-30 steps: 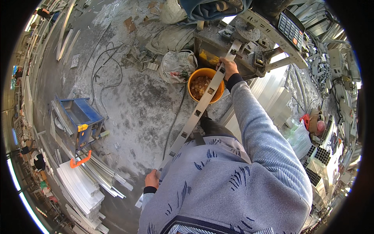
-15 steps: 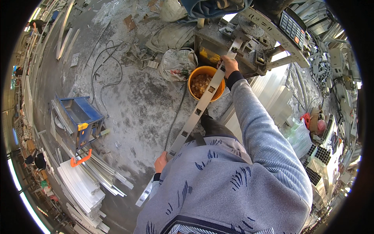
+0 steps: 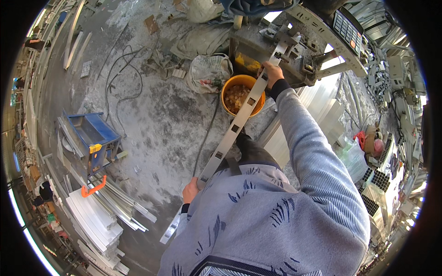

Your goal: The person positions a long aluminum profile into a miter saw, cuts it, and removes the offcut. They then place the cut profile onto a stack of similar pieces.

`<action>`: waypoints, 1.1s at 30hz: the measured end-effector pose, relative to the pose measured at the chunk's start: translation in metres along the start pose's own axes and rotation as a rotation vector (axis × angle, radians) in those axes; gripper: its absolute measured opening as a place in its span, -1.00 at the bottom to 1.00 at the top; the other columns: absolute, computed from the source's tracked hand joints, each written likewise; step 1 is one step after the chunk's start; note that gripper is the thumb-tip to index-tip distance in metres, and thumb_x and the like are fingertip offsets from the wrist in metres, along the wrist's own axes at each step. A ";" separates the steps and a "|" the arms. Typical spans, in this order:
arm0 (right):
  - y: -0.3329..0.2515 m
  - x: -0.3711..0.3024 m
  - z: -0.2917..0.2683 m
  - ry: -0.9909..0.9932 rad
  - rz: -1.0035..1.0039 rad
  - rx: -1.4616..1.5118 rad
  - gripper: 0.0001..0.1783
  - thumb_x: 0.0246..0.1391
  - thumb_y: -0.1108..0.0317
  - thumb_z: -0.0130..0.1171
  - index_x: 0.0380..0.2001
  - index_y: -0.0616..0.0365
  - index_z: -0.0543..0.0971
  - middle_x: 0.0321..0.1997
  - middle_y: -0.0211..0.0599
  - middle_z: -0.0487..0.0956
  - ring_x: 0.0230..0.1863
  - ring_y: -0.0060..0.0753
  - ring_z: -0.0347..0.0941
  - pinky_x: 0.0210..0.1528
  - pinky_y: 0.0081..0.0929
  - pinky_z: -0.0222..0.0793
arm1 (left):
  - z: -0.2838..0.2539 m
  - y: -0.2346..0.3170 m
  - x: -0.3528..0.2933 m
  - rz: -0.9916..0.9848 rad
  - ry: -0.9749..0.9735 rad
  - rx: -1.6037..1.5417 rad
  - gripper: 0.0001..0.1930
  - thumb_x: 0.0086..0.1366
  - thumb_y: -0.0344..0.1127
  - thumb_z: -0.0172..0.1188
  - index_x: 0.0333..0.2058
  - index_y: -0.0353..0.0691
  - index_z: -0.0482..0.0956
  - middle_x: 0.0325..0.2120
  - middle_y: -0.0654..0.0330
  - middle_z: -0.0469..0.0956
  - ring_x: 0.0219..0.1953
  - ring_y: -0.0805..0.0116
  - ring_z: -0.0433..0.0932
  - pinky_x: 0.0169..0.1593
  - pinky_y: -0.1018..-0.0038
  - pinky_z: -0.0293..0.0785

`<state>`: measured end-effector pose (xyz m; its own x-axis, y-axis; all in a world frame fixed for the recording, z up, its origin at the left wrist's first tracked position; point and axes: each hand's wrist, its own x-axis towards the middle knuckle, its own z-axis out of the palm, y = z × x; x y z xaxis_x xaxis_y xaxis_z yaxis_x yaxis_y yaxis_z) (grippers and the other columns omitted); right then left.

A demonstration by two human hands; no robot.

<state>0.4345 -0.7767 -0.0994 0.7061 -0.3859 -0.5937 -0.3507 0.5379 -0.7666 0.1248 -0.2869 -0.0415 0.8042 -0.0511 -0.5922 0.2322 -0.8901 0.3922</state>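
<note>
Dust (image 3: 154, 142) coats our workshop floor (image 3: 140, 250); our left hand (image 3: 190, 189) and right hand (image 3: 274, 73) grip the slotted metal bar (image 3: 243, 114) well apart, likely to steady its length, above the orange bucket (image 3: 240, 81).

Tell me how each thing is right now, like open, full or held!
Bar: slanting, held
Left hand: closed on the bar
Right hand: closed on the bar
Bucket: open, partly filled with small pieces
White bag: crumpled
Blue box: open on top
Strips: stacked
Calculator: keys showing
</note>
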 end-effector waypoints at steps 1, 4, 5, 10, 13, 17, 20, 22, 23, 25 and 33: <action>0.003 -0.004 0.002 0.006 -0.004 -0.002 -0.84 0.14 0.33 0.21 -0.44 0.16 0.49 -0.56 -0.28 0.53 -0.56 -0.24 0.51 -0.44 -0.18 0.48 | 0.004 -0.008 -0.002 0.012 0.010 0.009 -0.61 0.15 -0.05 0.32 -0.12 -0.09 0.52 -0.38 -0.16 0.65 -0.23 -0.27 0.62 -0.22 -0.04 0.48; 0.043 -0.044 0.013 0.076 -0.186 -0.277 -0.85 0.06 0.37 0.24 -0.36 0.20 0.54 -0.51 -0.23 0.55 -0.55 -0.22 0.52 -0.48 -0.19 0.47 | 0.003 -0.057 -0.024 -0.039 -0.034 0.047 -0.62 0.14 -0.07 0.34 -0.12 -0.10 0.53 -0.39 -0.15 0.64 -0.26 -0.26 0.62 -0.23 -0.03 0.48; 0.063 -0.063 0.022 0.086 -0.257 -0.199 -0.84 0.03 0.38 0.25 -0.33 0.21 0.55 -0.49 -0.22 0.56 -0.55 -0.22 0.52 -0.50 -0.20 0.47 | -0.003 -0.075 -0.028 -0.100 -0.087 0.075 -0.62 0.13 -0.08 0.35 -0.13 -0.10 0.54 -0.40 -0.14 0.64 -0.27 -0.25 0.61 -0.24 -0.03 0.48; 0.102 -0.125 0.037 -0.001 -0.022 0.060 -0.77 0.11 0.32 0.26 -0.26 0.18 0.47 -0.46 -0.29 0.53 -0.55 -0.30 0.52 -0.48 -0.25 0.51 | -0.008 -0.137 -0.077 -0.021 -0.045 0.048 -0.75 0.26 -0.24 0.20 -0.11 -0.14 0.57 -0.40 -0.17 0.63 -0.27 -0.26 0.61 -0.23 -0.06 0.46; 0.089 -0.130 0.038 -0.016 -0.035 0.053 -0.76 0.12 0.32 0.26 -0.24 0.17 0.45 -0.48 -0.29 0.53 -0.55 -0.30 0.52 -0.49 -0.24 0.52 | 0.000 -0.147 -0.077 -0.010 -0.054 0.030 -0.79 0.30 -0.35 0.09 -0.10 -0.13 0.57 -0.39 -0.19 0.63 -0.26 -0.27 0.61 -0.23 -0.06 0.46; 0.085 -0.132 0.040 -0.024 -0.036 0.013 -0.75 0.12 0.31 0.25 -0.22 0.17 0.44 -0.50 -0.29 0.53 -0.56 -0.29 0.52 -0.47 -0.25 0.53 | 0.006 -0.155 -0.075 -0.017 -0.044 0.022 -0.76 0.32 -0.38 0.03 -0.08 -0.10 0.56 -0.40 -0.18 0.63 -0.26 -0.28 0.60 -0.25 -0.05 0.46; 0.087 -0.127 0.037 -0.018 -0.045 0.025 -0.77 0.13 0.30 0.25 -0.25 0.19 0.47 -0.50 -0.28 0.54 -0.56 -0.29 0.52 -0.46 -0.24 0.54 | 0.005 -0.155 -0.073 -0.005 -0.059 0.026 -0.75 0.31 -0.37 0.04 -0.07 -0.07 0.56 -0.40 -0.17 0.62 -0.26 -0.28 0.60 -0.25 -0.04 0.46; 0.082 -0.117 0.033 -0.018 -0.018 0.002 -0.78 0.14 0.31 0.25 -0.27 0.20 0.49 -0.50 -0.28 0.54 -0.55 -0.29 0.52 -0.46 -0.24 0.55 | 0.007 -0.146 -0.069 0.050 0.030 -0.055 -0.77 0.30 -0.36 0.04 -0.08 -0.07 0.55 -0.41 -0.16 0.62 -0.27 -0.28 0.60 -0.26 -0.04 0.45; 0.077 -0.111 0.029 -0.037 0.030 0.025 -0.77 0.15 0.29 0.28 -0.26 0.19 0.49 -0.50 -0.28 0.55 -0.54 -0.29 0.53 -0.45 -0.24 0.56 | 0.009 -0.139 -0.068 0.039 0.042 -0.096 -0.78 0.30 -0.36 0.05 -0.09 -0.07 0.54 -0.41 -0.16 0.62 -0.27 -0.28 0.59 -0.26 -0.04 0.45; 0.069 -0.100 0.027 -0.018 -0.018 0.041 -0.76 0.11 0.30 0.29 -0.26 0.23 0.51 -0.49 -0.23 0.56 -0.56 -0.26 0.52 -0.51 -0.23 0.51 | 0.009 -0.124 -0.062 0.073 0.039 -0.075 -0.80 0.30 -0.35 0.05 -0.12 -0.08 0.53 -0.40 -0.17 0.61 -0.27 -0.28 0.59 -0.27 -0.05 0.44; 0.064 -0.087 -0.004 -0.135 -0.011 0.101 -0.61 0.21 0.18 0.26 -0.03 0.19 0.46 -0.18 -0.24 0.59 -0.25 -0.37 0.58 -0.25 -0.23 0.62 | 0.005 -0.113 -0.050 0.062 -0.001 -0.047 -0.83 0.27 -0.32 0.08 -0.16 -0.09 0.50 -0.44 -0.18 0.59 -0.29 -0.30 0.58 -0.28 -0.07 0.42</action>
<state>0.3475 -0.7118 -0.0981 0.7885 -0.2915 -0.5416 -0.2835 0.6092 -0.7406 0.0552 -0.1863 -0.0599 0.8173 -0.1057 -0.5665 0.2076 -0.8630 0.4606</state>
